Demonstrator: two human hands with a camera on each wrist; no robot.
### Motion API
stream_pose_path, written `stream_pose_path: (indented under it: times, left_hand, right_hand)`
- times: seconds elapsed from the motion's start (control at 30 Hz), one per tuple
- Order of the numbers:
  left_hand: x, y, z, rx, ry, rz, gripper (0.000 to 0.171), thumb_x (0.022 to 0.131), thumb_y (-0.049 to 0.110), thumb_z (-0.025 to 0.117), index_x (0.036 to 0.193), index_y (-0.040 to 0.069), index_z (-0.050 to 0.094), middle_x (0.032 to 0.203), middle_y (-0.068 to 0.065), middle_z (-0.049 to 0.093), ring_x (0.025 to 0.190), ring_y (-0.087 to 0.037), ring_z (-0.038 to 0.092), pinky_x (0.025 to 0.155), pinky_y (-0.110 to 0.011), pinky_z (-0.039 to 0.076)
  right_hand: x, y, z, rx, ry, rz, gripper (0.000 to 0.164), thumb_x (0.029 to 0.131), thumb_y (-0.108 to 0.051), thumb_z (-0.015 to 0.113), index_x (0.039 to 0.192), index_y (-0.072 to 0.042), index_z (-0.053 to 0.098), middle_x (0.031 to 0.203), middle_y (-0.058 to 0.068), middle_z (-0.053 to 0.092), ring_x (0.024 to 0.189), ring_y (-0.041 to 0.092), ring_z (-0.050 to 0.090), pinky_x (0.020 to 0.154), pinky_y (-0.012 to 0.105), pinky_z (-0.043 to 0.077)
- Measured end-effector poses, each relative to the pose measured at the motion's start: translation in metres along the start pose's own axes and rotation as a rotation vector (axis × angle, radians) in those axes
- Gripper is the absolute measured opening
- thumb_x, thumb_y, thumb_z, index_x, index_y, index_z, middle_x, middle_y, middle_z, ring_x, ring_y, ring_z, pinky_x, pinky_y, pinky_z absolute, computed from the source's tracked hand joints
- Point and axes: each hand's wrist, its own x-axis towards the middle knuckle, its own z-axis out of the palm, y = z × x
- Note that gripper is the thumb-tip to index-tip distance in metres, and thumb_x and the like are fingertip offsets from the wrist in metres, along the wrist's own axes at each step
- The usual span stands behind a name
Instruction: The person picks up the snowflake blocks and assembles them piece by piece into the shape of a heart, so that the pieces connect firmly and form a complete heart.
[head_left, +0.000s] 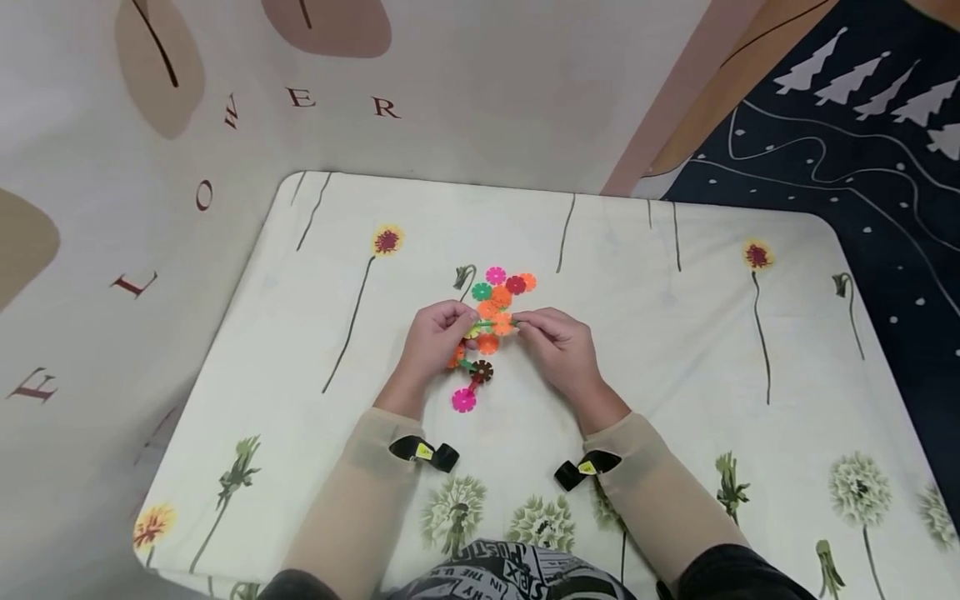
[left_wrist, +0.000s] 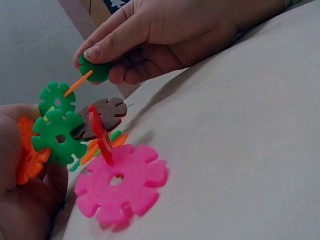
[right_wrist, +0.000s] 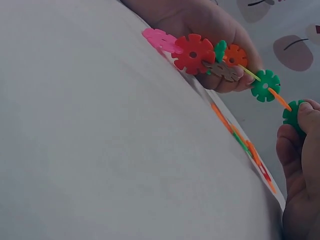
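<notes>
My left hand (head_left: 437, 337) holds a chain of slotted plastic snowflake discs above the table. In the left wrist view the chain has a pink disc (left_wrist: 142, 180) at its lower end, then a red disc, a brown disc (left_wrist: 107, 120), and green and orange discs near the fingers. At the other end, my right hand (head_left: 561, 343) pinches a green disc (right_wrist: 292, 117) between thumb and fingers. That disc meets an orange disc (head_left: 502, 324), seen edge-on in both wrist views, which joins a further green disc (right_wrist: 265, 86). The left fingers hide part of the chain.
Loose snowflake discs lie on the table just beyond the hands, among them a green disc (head_left: 482, 292), a pink disc (head_left: 496, 275), a red disc (head_left: 515, 285) and several orange ones. A white flower-printed cloth (head_left: 675, 333) covers the table. Printed hangings surround it.
</notes>
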Motion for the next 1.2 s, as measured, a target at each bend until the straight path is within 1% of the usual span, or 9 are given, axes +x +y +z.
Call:
stream_pose_path:
  times: [0.13,0.27,0.37,0.5,0.63,0.87,1.0,1.1,1.2]
  left_hand:
    - [-0.001,0.000,0.000,-0.002,-0.016,-0.011,0.019,0.107,0.013,0.067,0.095,-0.001,0.071,0.081,-0.009,0.071,0.065,-0.017,0.069,0.064,-0.025,0.060]
    - [-0.001,0.001,0.000,-0.015,-0.043,-0.020,0.018,0.106,0.015,0.068,0.098,0.000,0.073,0.084,-0.010,0.069,0.066,-0.018,0.070,0.065,-0.025,0.060]
    - [-0.001,0.001,0.001,-0.001,-0.054,0.002,0.018,0.107,0.015,0.067,0.098,0.001,0.072,0.084,-0.009,0.066,0.067,-0.019,0.068,0.065,-0.026,0.058]
    - [-0.002,0.001,0.003,0.096,-0.113,0.024,0.017,0.109,0.020,0.064,0.099,0.007,0.069,0.082,-0.006,0.060,0.068,-0.019,0.057,0.067,-0.028,0.051]
    - [-0.006,0.002,0.005,0.184,-0.171,0.046,0.015,0.109,0.026,0.063,0.103,0.013,0.069,0.082,-0.005,0.056,0.071,-0.022,0.049,0.069,-0.034,0.044]
    - [-0.006,0.003,0.008,0.182,-0.196,0.068,0.009,0.107,0.020,0.066,0.106,0.012,0.069,0.079,-0.005,0.052,0.068,-0.021,0.046,0.067,-0.032,0.043]
    - [-0.004,0.002,0.009,0.181,-0.223,0.081,0.008,0.106,0.019,0.067,0.103,0.012,0.068,0.078,-0.005,0.054,0.068,-0.021,0.048,0.065,-0.031,0.042]
    - [-0.004,0.001,0.010,0.215,-0.214,0.092,0.012,0.107,0.022,0.068,0.099,0.013,0.068,0.078,-0.004,0.057,0.070,-0.021,0.050,0.065,-0.031,0.043]
    - [-0.004,0.000,0.010,0.231,-0.188,0.091,0.015,0.107,0.024,0.068,0.097,0.013,0.068,0.080,-0.004,0.059,0.071,-0.022,0.052,0.065,-0.030,0.043]
  right_hand:
    - [-0.001,0.006,-0.002,0.025,-0.002,-0.019,0.017,0.093,0.006,0.079,0.108,0.000,0.083,0.103,0.011,0.080,0.095,0.026,0.074,0.088,0.022,0.058]
    - [0.000,0.004,-0.001,0.018,0.020,-0.030,0.018,0.091,0.008,0.080,0.108,0.001,0.083,0.104,0.014,0.080,0.096,0.028,0.075,0.089,0.022,0.058]
    - [0.002,0.000,0.001,0.003,0.028,-0.012,0.020,0.091,0.011,0.078,0.110,0.005,0.081,0.108,0.019,0.079,0.101,0.035,0.076,0.092,0.020,0.057]
    - [0.004,-0.010,0.003,0.006,0.022,0.022,0.026,0.092,0.015,0.074,0.118,0.011,0.075,0.116,0.026,0.076,0.111,0.043,0.073,0.098,0.019,0.053]
    - [0.004,-0.012,0.004,0.033,0.002,0.042,0.032,0.094,0.016,0.071,0.126,0.014,0.070,0.122,0.028,0.073,0.115,0.045,0.070,0.097,0.018,0.053]
    - [0.001,0.005,0.004,0.063,-0.040,0.101,0.031,0.096,0.008,0.074,0.127,0.005,0.074,0.125,0.018,0.075,0.112,0.035,0.074,0.092,0.020,0.057]
    - [0.000,0.007,0.003,0.056,-0.089,0.097,0.028,0.097,0.001,0.077,0.125,-0.001,0.077,0.120,0.012,0.078,0.099,0.027,0.076,0.085,0.021,0.059]
    - [-0.001,0.007,0.003,0.045,-0.130,0.086,0.027,0.098,-0.002,0.077,0.125,-0.002,0.077,0.118,0.011,0.078,0.094,0.024,0.075,0.082,0.023,0.059]
    - [-0.002,0.006,0.002,0.027,-0.147,0.095,0.028,0.099,-0.004,0.076,0.127,-0.003,0.076,0.120,0.010,0.077,0.099,0.023,0.073,0.086,0.027,0.058]
